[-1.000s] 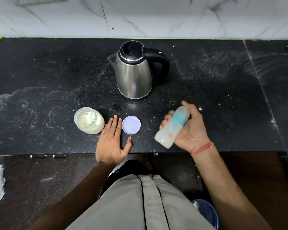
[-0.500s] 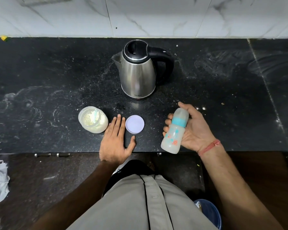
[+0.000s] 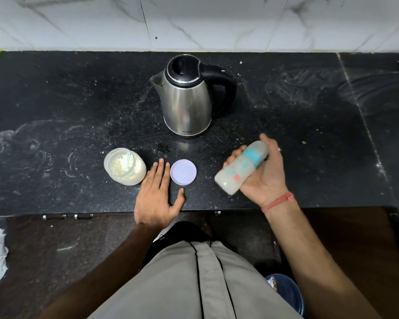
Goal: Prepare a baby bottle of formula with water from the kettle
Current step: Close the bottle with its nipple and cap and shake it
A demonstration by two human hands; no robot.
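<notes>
Both hands are seen over the black counter (image 3: 55, 125). By the right hand (image 3: 264, 176) a baby bottle (image 3: 240, 168) is gripped, tilted, above the counter's front. Flat and spread, the left hand (image 3: 158, 195) is laid empty between the open jar (image 3: 124, 166) and the lid (image 3: 183, 172). Behind stands the kettle (image 3: 187, 100).

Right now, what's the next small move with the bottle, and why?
Probably keep shaking, then check the mix. The right hand holds the baby bottle tilted off the counter, its teal collar on and the contents milky. The kettle stands untouched, the formula jar is open beside its lid, and the left hand rests flat.
</notes>
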